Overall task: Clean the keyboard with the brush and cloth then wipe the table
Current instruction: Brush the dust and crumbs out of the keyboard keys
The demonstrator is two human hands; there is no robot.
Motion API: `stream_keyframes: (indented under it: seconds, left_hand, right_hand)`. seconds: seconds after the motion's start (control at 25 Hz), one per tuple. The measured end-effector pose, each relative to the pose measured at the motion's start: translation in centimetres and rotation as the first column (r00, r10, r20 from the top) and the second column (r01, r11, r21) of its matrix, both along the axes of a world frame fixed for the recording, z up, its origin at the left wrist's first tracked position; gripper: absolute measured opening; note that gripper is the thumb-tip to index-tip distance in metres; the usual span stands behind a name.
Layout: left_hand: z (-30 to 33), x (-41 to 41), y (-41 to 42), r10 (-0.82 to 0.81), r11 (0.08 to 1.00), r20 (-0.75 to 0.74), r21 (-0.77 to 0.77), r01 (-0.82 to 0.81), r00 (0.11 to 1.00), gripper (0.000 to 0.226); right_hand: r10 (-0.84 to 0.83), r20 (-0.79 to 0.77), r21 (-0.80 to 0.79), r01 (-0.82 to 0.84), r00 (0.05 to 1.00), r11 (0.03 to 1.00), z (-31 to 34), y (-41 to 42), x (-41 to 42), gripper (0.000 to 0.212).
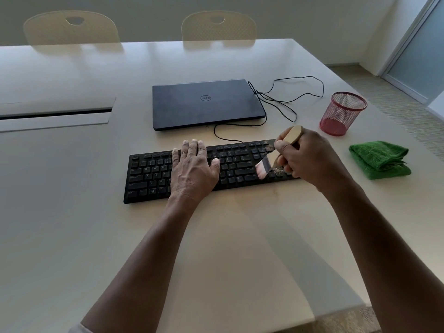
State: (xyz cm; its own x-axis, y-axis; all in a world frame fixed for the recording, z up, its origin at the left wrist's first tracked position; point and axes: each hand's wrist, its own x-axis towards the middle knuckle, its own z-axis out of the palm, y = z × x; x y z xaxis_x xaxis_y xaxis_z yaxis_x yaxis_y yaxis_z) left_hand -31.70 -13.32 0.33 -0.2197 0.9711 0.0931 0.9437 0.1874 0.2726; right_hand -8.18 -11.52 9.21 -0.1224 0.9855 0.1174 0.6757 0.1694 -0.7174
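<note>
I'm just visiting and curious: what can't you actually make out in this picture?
Head view only:
- Middle keys of the keyboard: under the left hand.
- Brush handle: mostly inside the right hand.
- Key legends at the right end: too small.
- Mesh cup contents: unclear.

Upside-down Dell logo on closed laptop (pixel 206 103) lid, letter legends and Windows mark on keyboard (pixel 153 175) keys

The single head view looked forward and down from above the table's (pixel 72 212) near edge (wide-angle, close), with chairs (pixel 72 27) along the frame's top.
</note>
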Motion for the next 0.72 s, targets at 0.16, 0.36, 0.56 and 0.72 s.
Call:
stream_keyframes:
  seconds: [0.16, 0.36, 0.56, 0.72]
  left_hand:
    - [0.00, -0.03, 0.07, -0.001, 1.000, -0.006, -0.001, 0.001, 1.000, 0.070]
    - [-0.02, 0.00, 0.04, 0.000, 1.000, -0.008, -0.003, 0.000, 1.000, 0.070]
    - [-0.04, 0.02, 0.06, 0.000, 1.000, -0.011, 0.000, 0.000, 1.000, 0.070]
    - [-0.04, 0.10, 0.01, 0.003, 1.000, -0.016, 0.004, -0.003, 1.000, 0.069]
  right_hand:
    - [-0.058, 0.211, 0.126, 0.031, 0.976, 0.992, -0.54, -0.49, 0.47, 0.014]
    - [-0.030, 0.099, 0.156, 0.014, 0.995, 0.988, -0.43, -0.78, 0.30, 0.013]
    - [-0.012, 0.203, 0.090, -0.006, 0.979, 0.996, 0.04, -1.08, 0.89, 0.019]
    - [-0.005, 0.109, 0.139, -0.010, 0.994, 0.990, 0.15, -1.05, 0.44, 0.014]
